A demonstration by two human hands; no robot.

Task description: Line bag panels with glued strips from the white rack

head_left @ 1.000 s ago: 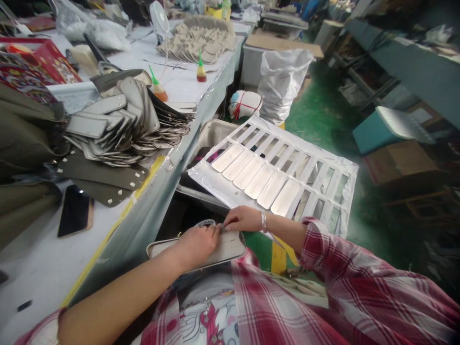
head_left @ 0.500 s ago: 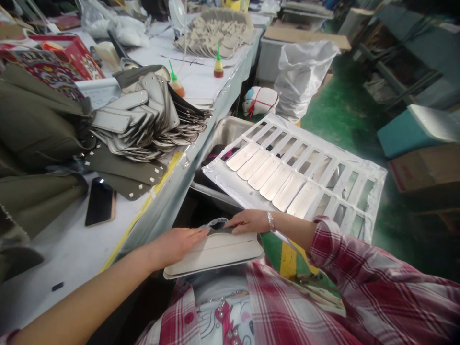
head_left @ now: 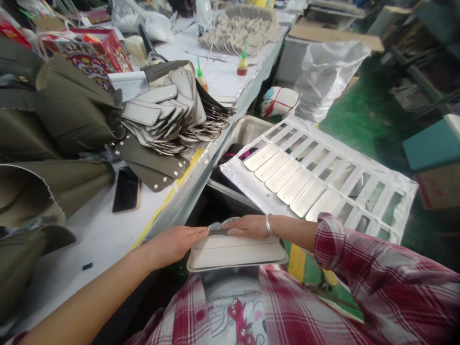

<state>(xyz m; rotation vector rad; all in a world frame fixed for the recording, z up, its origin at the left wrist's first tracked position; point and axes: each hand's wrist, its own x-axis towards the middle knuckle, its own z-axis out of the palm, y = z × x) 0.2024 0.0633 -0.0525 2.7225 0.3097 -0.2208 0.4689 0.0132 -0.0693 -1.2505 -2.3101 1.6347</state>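
A flat cream leather panel [head_left: 235, 253] with rounded corners lies across my lap. My left hand [head_left: 171, 243] rests flat at its left end, fingers stretched toward the top edge. My right hand [head_left: 247, 226], a bracelet on its wrist, lies flat along the panel's upper edge with its fingers pressed down on a folded grey strip [head_left: 219, 232]. The fingertips of both hands nearly meet there.
A slotted white rack [head_left: 359, 163] holding several cream strips leans over a metal bin [head_left: 247, 128] to the right. On the table, a heap of similar panels [head_left: 172, 120], olive leather pieces [head_left: 57, 115], a phone [head_left: 126, 189] and two glue bottles [head_left: 242, 62]. A white sack [head_left: 325, 76] stands on the green floor.
My hands went from pinching at the panel's top edge to lying flat along it. The panel has swung level across my lap, and the camera view has shifted left.
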